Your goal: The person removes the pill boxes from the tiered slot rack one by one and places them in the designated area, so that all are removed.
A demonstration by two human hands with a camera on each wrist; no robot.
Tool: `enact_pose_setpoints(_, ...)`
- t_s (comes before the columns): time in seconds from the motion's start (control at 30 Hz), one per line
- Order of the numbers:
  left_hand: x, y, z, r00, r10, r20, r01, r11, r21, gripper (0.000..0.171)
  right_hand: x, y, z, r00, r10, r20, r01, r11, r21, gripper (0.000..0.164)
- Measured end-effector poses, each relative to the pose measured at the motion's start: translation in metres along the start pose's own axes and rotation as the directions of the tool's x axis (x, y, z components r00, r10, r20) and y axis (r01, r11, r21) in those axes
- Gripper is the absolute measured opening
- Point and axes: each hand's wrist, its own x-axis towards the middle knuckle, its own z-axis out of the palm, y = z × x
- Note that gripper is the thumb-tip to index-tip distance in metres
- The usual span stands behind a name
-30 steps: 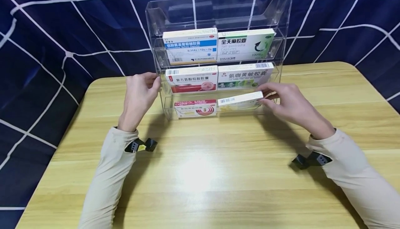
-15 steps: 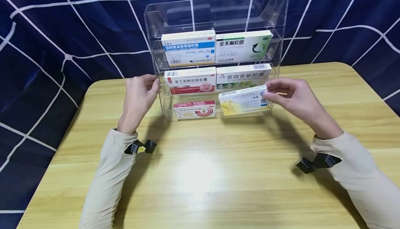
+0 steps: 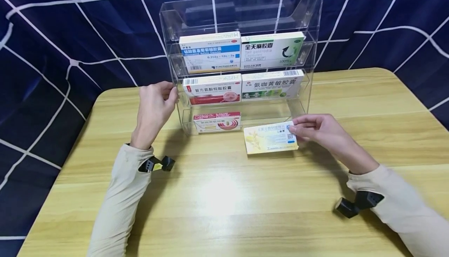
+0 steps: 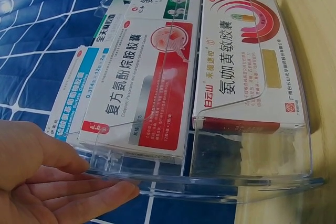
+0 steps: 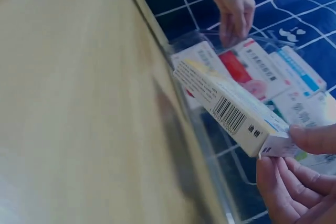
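A clear plastic tiered rack (image 3: 263, 112) holds medicine boxes. My left hand (image 3: 154, 110) pinches its left side edge, with thumb and fingers on either side of the clear wall (image 4: 210, 184) in the left wrist view. In front of the lowest tier, my right hand (image 3: 324, 138) grips a white and yellow medicine box (image 3: 270, 138) by its right end. The right wrist view shows that box's barcoded long side (image 5: 226, 108) and the thumb (image 5: 315, 139) over its end. A red and white box (image 3: 219, 123) stands in the lowest tier, on the left.
The middle tier holds a red-banded box (image 3: 212, 90) and a green-banded box (image 3: 271, 85). Above them stand a blue-striped box (image 3: 210, 52) and a green and white box (image 3: 271, 50). A dark blue curtain (image 3: 115, 23) hangs behind the wooden table (image 3: 224, 225).
My right hand has drawn the white and yellow box out of the lowest tier's right side and brought it toward me, its face now turned up. The left hand keeps its place.
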Motion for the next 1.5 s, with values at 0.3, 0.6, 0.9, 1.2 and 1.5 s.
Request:
enact_pose_setpoints(0.3, 0.001, -0.001, 0.001, 1.000, 0.011, -0.004, -0.011, 1.000, -0.003, 0.022, 0.009, 0.019, 0.013, 0.993, 0.090, 0.072, -0.099, 0.986, 0.137, 0.051)
enact_pose_setpoints(0.6, 0.001, -0.002, 0.001, 1.000, 0.003, -0.001, -0.003, 1.000, -0.016, 0.021, 0.014, 0.021, 0.014, 0.988, 0.135, 0.073, -0.138, 0.990, 0.033, 0.054)
enact_pose_setpoints(0.9, 0.001, -0.001, 0.001, 1.000, 0.008, -0.005, -0.008, 1.000, -0.009, 0.021, -0.002, 0.006, 0.016, 0.941, -0.323, 0.098, 0.323, 0.777, -0.541, 0.030)
enact_pose_setpoints(1.2, 0.001, -0.002, 0.002, 1.000, 0.006, -0.005, -0.006, 1.000, -0.003, 0.021, -0.006, 0.005, 0.040, 0.708, -0.574, 0.411, 0.654, 0.315, -0.688, 0.041)
enact_pose_setpoints(1.5, 0.000, -0.002, 0.002, 1.000, 0.001, -0.009, -0.001, 1.000, -0.006, 0.021, -0.002, 0.006, 0.042, 0.682, -0.592, 0.431, 0.675, 0.282, -0.681, 0.041)
